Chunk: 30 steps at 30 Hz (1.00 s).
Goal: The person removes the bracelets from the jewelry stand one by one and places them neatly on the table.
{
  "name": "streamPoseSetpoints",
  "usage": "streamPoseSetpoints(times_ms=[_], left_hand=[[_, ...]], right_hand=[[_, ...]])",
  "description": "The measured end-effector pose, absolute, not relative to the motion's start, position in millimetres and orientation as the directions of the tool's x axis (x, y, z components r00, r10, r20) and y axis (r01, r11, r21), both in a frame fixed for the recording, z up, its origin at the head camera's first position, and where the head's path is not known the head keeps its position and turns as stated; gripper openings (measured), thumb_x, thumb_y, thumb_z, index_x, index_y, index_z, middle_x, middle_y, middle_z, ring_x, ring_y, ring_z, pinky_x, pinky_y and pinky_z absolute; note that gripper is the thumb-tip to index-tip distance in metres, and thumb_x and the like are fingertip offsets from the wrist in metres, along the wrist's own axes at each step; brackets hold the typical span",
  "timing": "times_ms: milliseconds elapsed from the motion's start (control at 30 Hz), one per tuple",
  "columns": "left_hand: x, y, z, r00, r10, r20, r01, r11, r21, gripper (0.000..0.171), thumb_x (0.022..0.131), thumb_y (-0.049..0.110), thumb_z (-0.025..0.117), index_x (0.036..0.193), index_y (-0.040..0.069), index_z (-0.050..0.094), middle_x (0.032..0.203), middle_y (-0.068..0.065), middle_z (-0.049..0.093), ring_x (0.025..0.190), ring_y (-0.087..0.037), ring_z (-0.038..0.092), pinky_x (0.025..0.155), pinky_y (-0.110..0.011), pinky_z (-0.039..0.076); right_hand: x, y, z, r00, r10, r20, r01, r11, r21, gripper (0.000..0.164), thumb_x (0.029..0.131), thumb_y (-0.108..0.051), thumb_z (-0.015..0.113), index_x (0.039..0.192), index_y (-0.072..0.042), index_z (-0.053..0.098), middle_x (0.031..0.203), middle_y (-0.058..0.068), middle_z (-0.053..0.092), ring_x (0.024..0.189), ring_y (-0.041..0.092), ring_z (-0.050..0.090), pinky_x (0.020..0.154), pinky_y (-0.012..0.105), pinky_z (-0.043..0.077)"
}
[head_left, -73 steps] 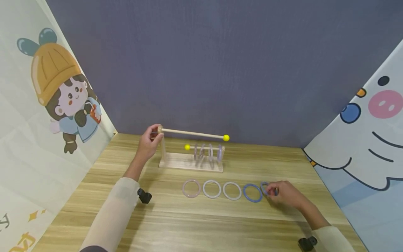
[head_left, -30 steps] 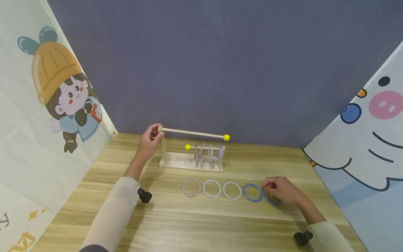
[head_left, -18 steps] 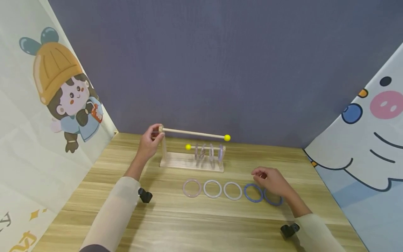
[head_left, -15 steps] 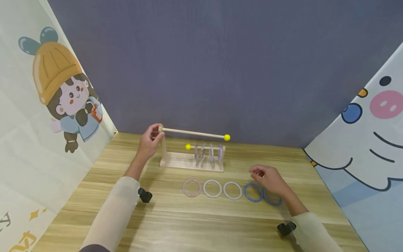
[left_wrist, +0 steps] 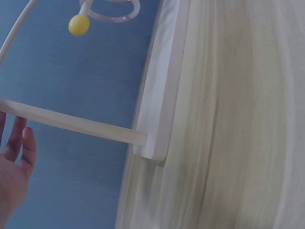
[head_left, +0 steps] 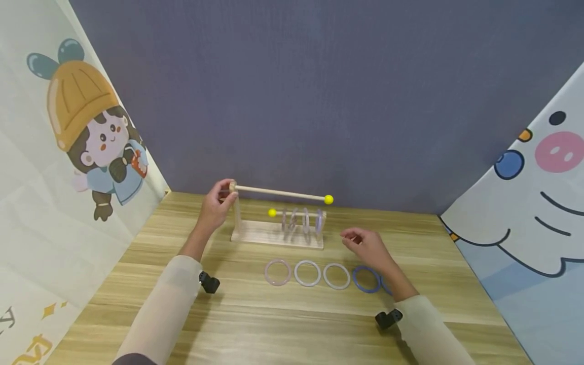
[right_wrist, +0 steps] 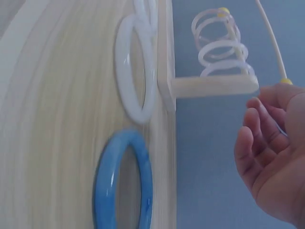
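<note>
My left hand (head_left: 214, 207) grips the upper end of the tall post of a wooden bangle stand (head_left: 260, 233). In the left wrist view, the fingers (left_wrist: 16, 138) meet that post (left_wrist: 71, 122). Several pale bangles (head_left: 305, 221) hang on the stand's lower rod. My right hand (head_left: 367, 248), fingers loosely bent and holding nothing, hovers right of the stand. Below it lies a blue bangle (head_left: 366, 279); another blue bangle (head_left: 386, 285) is partly hidden by my right wrist. Further left in the row are a pinkish bangle (head_left: 278, 272) and two whitish bangles, one beside the other (head_left: 307, 274).
The stand's upper rod (head_left: 278, 192) ends in a yellow ball (head_left: 328, 199) and carries no bangles. A second yellow ball (head_left: 272, 213) tips the lower rod. Behind the wooden table (head_left: 283, 324) rises a dark wall (head_left: 310, 101), with printed panels on both sides.
My right hand has let go of the rightmost blue bangle, leaving it flat on the table. It has moved left and away, towards the stand. My left hand has stayed at the post.
</note>
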State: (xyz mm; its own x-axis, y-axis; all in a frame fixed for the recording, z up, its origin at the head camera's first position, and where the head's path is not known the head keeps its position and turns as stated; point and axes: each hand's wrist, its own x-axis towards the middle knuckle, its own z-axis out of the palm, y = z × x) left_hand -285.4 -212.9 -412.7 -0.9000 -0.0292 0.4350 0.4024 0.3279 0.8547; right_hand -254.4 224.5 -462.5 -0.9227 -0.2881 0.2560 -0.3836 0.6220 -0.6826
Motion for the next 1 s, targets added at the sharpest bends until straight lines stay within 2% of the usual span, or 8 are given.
streamPoseSetpoints(times_ms=[100,167,367,433,600,800,1000], left_hand=[[-295.8,-218.4,-423.9,-0.909,-0.013,0.417,0.390,0.325,0.861,0.043,0.103,0.011,0.060,0.142,-0.004,0.049,0.129,-0.025,0.058,0.097,0.000,0.058,0.075,-0.009,0.050],[-299.9,-221.7,-429.9,-0.910,0.010,0.415,0.395,0.328,0.858,0.046,0.103,0.014,0.060,0.144,-0.001,0.047,0.131,-0.024,0.058,0.100,-0.003,0.058,0.077,-0.010,0.050],[-298.0,-230.5,-446.0,-0.932,0.070,0.355,0.353,0.387,0.852,0.052,0.103,0.022,0.061,0.148,0.000,0.044,0.130,-0.025,0.060,0.109,-0.030,0.063,0.081,-0.018,0.054],[-296.3,-233.1,-452.7,-0.943,0.081,0.324,0.328,0.415,0.849,0.054,0.103,0.024,0.061,0.148,0.000,0.044,0.129,-0.025,0.060,0.110,-0.034,0.064,0.082,-0.022,0.055],[-293.6,-235.6,-462.9,-0.953,0.101,0.286,0.301,0.440,0.846,0.055,0.103,0.028,0.061,0.148,0.001,0.044,0.131,-0.024,0.059,0.110,-0.034,0.064,0.083,-0.027,0.056],[-294.8,-235.7,-464.2,-0.962,0.103,0.251,0.271,0.409,0.871,0.054,0.103,0.024,0.063,0.149,0.002,0.044,0.134,-0.025,0.059,0.115,-0.039,0.063,0.089,-0.029,0.056],[-296.3,-233.8,-470.4,-0.973,0.096,0.208,0.229,0.390,0.892,0.057,0.104,0.025,0.060,0.152,0.002,0.040,0.136,-0.027,0.058,0.122,-0.041,0.060,0.100,-0.045,0.054]], right_hand=[[-255.5,215.3,-463.2,-0.912,-0.293,0.286,-0.409,0.602,-0.686,0.016,0.094,-0.014,0.073,0.109,-0.006,0.075,0.090,0.004,0.074,0.073,0.007,0.061,0.055,0.023,0.050],[-255.5,208.6,-462.1,-0.906,-0.294,0.306,-0.424,0.584,-0.692,0.015,0.093,-0.011,0.074,0.107,-0.005,0.075,0.089,0.006,0.075,0.071,0.006,0.061,0.054,0.023,0.049],[-256.8,185.8,-458.6,-0.915,-0.280,0.291,-0.400,0.527,-0.750,0.015,0.095,-0.009,0.070,0.109,-0.002,0.073,0.089,0.013,0.073,0.064,0.006,0.059,0.051,0.023,0.051],[-257.4,177.8,-457.8,-0.919,-0.279,0.280,-0.389,0.511,-0.767,0.017,0.096,-0.010,0.069,0.110,-0.002,0.074,0.090,0.015,0.073,0.064,0.006,0.059,0.052,0.023,0.051],[-258.1,157.3,-454.3,-0.923,-0.267,0.276,-0.376,0.481,-0.792,0.016,0.096,-0.012,0.070,0.109,-0.004,0.074,0.090,0.012,0.073,0.063,0.010,0.060,0.051,0.023,0.051],[-260.9,133.1,-452.3,-0.927,-0.234,0.295,-0.372,0.455,-0.809,0.017,0.096,-0.011,0.070,0.110,-0.003,0.073,0.093,0.011,0.073,0.062,0.009,0.059,0.048,0.021,0.048],[-262.7,108.4,-452.0,-0.933,-0.183,0.309,-0.358,0.417,-0.835,0.018,0.094,-0.010,0.070,0.110,-0.005,0.074,0.101,0.013,0.075,0.059,0.007,0.059,0.047,0.019,0.047]])
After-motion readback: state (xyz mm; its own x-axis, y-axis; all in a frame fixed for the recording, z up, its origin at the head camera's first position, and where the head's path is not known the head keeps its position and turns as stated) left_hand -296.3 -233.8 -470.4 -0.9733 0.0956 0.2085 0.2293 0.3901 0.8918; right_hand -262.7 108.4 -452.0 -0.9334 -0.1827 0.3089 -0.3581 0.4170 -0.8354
